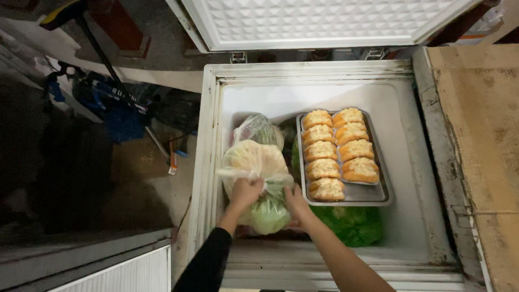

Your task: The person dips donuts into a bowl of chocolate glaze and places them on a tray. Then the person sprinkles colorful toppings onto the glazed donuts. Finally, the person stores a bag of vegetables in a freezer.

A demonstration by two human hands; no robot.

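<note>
Left grip (244, 192) pinching cabbage bag (258, 178) in freezer (400, 162); right grip (296, 201) unclear; tray (373, 196) holds buns (336, 153).

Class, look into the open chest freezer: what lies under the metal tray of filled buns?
Green leafy vegetables stick out below the tray. Whatever else sits beneath it is covered.

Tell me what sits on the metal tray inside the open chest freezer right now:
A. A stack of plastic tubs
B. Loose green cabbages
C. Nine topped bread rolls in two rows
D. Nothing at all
C: the metal tray carries nine golden topped rolls, five in the left row and four in the right, while the left hand and right hand grip a bagged cabbage beside it.
</note>
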